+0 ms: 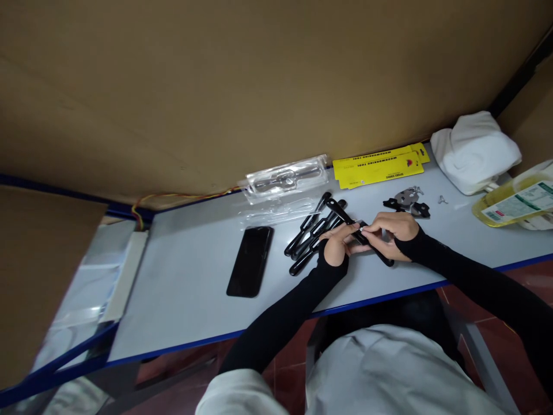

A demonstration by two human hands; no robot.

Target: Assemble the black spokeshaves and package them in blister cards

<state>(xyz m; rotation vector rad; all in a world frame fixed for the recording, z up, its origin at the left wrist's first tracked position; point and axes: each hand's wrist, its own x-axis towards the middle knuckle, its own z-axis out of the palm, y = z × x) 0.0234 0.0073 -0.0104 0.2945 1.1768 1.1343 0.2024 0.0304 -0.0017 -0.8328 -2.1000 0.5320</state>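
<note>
- Your left hand is closed around a black handled tool, gripping it near its middle, just above the table.
- Your right hand has its thumb and fingers pinched together at the tool's middle; whether a small part sits between them is too tiny to tell.
- The tool lies between your two hands, slanting: one end points up past your left fingers, away from you, and the other comes out beneath your right hand, toward you.
- Just left of your left hand, more black tools lie side by side, and beyond them a dark phone.
- Beyond your right hand lie metal parts in a loose cluster, with a small wing screw near them.
- Farther back, yellow cards lie beside clear plastic packaging.
</note>
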